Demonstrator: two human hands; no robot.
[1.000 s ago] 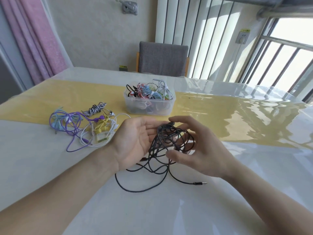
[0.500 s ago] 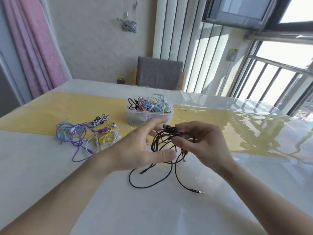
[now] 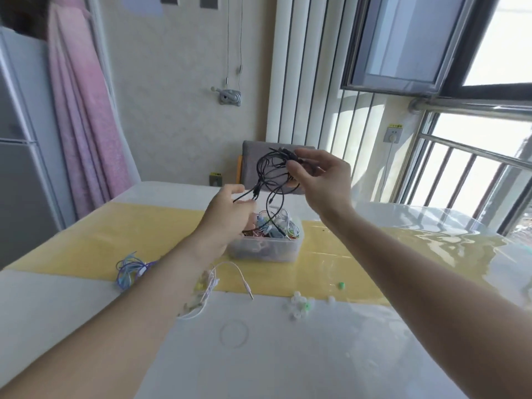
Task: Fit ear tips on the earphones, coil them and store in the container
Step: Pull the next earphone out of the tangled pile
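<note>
Item: black earphones (image 3: 273, 174), one loose coil, held in the air above the container (image 3: 266, 250), which stands on the yellow runner (image 3: 115, 240) across the table (image 3: 288, 355). My right hand (image 3: 322, 180) pinches the top of the coil between thumb and fingertips, fingers curled round the bunched strands. My left hand (image 3: 230, 208) is lower, fingers closed on a trailing length of the same cord near its split. The container is already heaped with coloured coiled sets; the tail of the black cord hangs into it. Also on the table: a purple and blue bundle (image 3: 129, 272) at the left, a white set (image 3: 213, 283) partly under my left forearm, a scatter of small ear tips (image 3: 299, 306) near the runner's edge, and a thin clear ring (image 3: 233, 333) nearer me. Handling, as I judge it: very light, limp, springy; the loops will open as soon as the pinch loosens, and the thin wire snags easily on the sets already stored. Best hold is where the strands cross at the top, all loops gathered together, not by a bud or the plug. Whether tips sit on both buds I cannot tell.
</note>
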